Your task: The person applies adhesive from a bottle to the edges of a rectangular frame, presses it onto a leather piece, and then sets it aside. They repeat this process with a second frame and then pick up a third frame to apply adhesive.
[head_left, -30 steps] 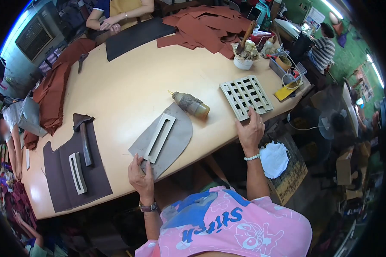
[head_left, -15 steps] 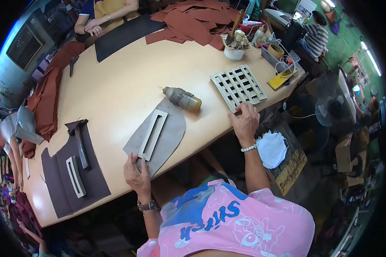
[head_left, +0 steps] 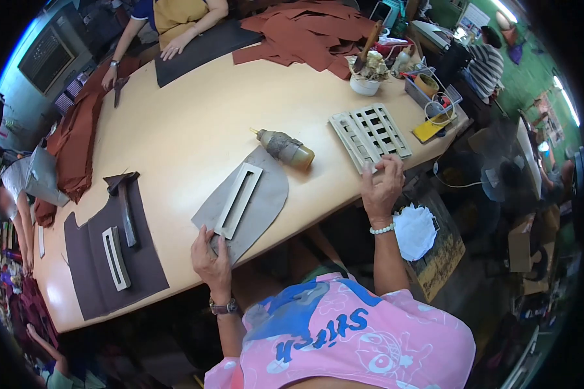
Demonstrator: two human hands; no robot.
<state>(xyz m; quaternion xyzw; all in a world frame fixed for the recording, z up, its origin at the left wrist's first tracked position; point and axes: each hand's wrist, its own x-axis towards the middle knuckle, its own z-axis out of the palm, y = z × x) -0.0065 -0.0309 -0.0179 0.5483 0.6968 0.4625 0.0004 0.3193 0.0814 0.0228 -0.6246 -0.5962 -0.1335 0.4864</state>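
My left hand point(head_left: 211, 259) rests at the near edge of a grey leaf-shaped piece point(head_left: 266, 194), fingers apart, with the thumb beside the lower end of a pale slotted frame point(head_left: 241, 200). That frame lies on the grey piece. My right hand point(head_left: 381, 188) pinches the near end of a similar slotted frame point(head_left: 352, 144) at the left of a criss-crossed stack of such frames point(head_left: 384, 126). A squeeze bottle point(head_left: 285, 150) with a wrapped body and yellow tip lies on its side between the hands.
A hammer point(head_left: 127, 211) and another slotted frame point(head_left: 116, 258) lie on a dark brown piece point(head_left: 87, 259) at left. Rust-red pieces point(head_left: 305, 32) are heaped at the back. A white pot with a brush point(head_left: 365, 85) stands near a tool tray point(head_left: 428, 94). A co-worker's hand point(head_left: 110, 78) holds scissors.
My right hand has closed on a frame, which has shifted against the stack. The co-worker opposite has reached out to the scissors. My view has shifted slightly; my left hand stays near the grey piece.
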